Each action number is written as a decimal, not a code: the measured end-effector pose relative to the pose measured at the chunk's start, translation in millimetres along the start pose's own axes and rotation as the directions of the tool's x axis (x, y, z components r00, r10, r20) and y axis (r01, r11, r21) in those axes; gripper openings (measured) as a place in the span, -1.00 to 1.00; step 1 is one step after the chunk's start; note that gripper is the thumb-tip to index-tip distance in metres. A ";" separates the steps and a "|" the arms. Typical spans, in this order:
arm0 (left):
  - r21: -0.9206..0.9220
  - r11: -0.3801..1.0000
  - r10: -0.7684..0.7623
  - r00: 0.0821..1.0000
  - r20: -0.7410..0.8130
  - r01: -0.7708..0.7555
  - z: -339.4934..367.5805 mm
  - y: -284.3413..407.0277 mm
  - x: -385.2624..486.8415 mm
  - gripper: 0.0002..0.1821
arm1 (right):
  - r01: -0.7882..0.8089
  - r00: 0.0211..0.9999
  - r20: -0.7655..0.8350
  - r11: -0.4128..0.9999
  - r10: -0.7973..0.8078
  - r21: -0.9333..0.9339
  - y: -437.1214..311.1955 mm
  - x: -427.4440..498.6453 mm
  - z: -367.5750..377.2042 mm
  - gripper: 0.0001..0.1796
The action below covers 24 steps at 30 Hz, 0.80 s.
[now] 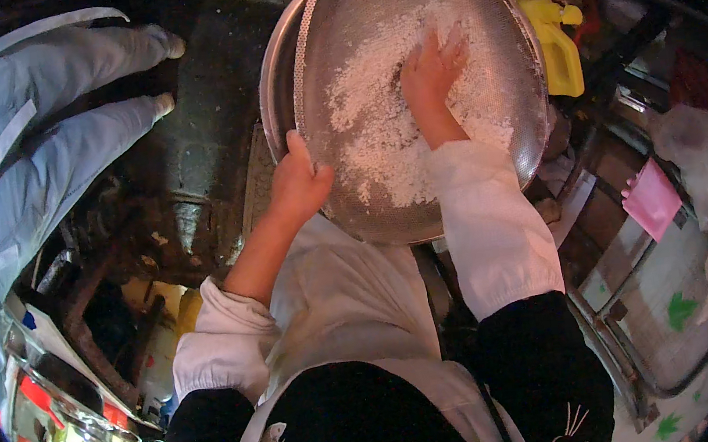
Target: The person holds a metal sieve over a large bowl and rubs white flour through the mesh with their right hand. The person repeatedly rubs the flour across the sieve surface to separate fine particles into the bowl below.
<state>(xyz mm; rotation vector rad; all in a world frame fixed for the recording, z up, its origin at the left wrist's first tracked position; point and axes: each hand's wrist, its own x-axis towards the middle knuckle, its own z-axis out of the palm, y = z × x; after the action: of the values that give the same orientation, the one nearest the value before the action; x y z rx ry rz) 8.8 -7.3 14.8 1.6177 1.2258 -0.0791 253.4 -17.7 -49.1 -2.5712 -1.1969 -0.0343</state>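
Note:
A large round metal mesh sieve [355, 15] rests tilted over a metal basin [270, 75], whose rim shows on the left. White crumbly granules [379, 158] are spread across the mesh. My left hand [300, 184] grips the sieve's rim at the near left, thumb on top. Deep among the granules, my right hand [435, 72] lies palm down with its fingers spread, their tips dusted white. What is under the mesh is hidden. Both forearms wear white sleeve covers [493, 224].
A yellow plastic jug [554, 44] stands right of the sieve. On the right is a metal-framed rack [604, 316] with a pink item [651, 199] and a pale plastic bag [701, 158]. Another person's blue-clad legs [70, 123] are at the left, above dark floor [206, 100].

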 end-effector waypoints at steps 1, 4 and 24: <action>0.015 0.999 -0.036 0.999 0.030 0.035 -2.0 3.8 -1.1 -0.27 | -0.026 1.000 0.006 1.000 0.026 0.003 -8.3 -2.3 2.9 -0.45; -0.006 0.998 -0.055 0.997 0.048 0.056 -3.3 4.3 -0.2 -0.24 | -0.017 0.999 0.045 0.995 0.013 0.098 -60.6 -34.7 16.2 -0.43; 0.066 0.996 -0.066 0.995 0.072 0.061 -17.6 23.4 -7.3 -0.29 | 0.184 0.918 0.358 0.983 -0.168 -0.011 -49.4 -71.4 -7.6 -0.40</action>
<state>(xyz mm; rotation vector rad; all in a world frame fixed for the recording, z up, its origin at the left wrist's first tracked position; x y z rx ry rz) 13.7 2.9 42.7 1.6163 1.2284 -0.2190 170.5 -43.1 -39.5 -2.5707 -1.5691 0.3878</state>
